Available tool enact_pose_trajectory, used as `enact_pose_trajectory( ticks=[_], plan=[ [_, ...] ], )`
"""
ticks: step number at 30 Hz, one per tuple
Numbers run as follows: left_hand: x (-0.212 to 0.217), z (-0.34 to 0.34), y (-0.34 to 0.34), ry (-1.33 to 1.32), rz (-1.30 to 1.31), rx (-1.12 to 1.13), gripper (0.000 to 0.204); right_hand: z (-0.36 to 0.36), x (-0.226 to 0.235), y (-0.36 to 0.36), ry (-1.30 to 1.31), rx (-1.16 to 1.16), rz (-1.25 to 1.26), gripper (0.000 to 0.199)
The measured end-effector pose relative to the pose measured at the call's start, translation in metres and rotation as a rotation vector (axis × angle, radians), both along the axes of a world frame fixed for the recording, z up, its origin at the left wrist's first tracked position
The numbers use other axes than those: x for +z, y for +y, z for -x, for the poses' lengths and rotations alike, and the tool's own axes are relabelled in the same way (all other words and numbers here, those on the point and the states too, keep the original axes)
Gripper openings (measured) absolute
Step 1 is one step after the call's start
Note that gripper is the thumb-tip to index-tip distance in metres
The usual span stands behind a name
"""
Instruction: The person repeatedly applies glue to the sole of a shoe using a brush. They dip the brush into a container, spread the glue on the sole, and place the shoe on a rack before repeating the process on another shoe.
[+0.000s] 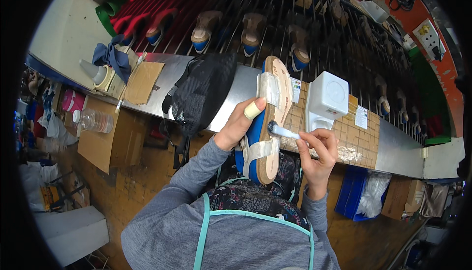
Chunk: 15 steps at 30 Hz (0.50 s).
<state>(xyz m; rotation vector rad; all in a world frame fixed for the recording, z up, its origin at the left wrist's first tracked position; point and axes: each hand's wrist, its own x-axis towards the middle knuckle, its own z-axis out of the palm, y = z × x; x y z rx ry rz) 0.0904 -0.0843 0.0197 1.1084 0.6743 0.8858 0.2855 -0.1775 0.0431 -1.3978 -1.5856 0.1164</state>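
Note:
My left hand (235, 128), with a pale wrap on its thumb, grips the side of a sandal (282, 83) on a blue last (253, 140). The sandal is tilted up in front of my body, its tan sole side facing right. White wrapping covers its straps. Between the thumb and fingers of my right hand (320, 154) is a small brush (286, 132) with a white handle. Its dark tip touches the sandal's edge near the middle. A white plastic container (329, 95) stands just beyond my right hand, on a taped cardboard sheet (361, 144).
Behind the metal ledge (400, 147), a rack of rods (275, 29) carries several sandals on blue lasts. Left of the sandal lies a black mesh bag (209, 81). A clear bottle (96, 120) rests on a cardboard box (96, 147). A blue crate (351, 191) sits below the ledge at right.

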Motion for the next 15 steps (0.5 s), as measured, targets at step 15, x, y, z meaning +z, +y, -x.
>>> enact_pose_trajectory(
  ticks=[15],
  plan=[
    [0.013, -0.005, 0.018, -0.055, 0.043, 0.025, 0.070, -0.010, 0.005, -0.012, -0.054, 0.121, 0.005, 0.020]
  ],
)
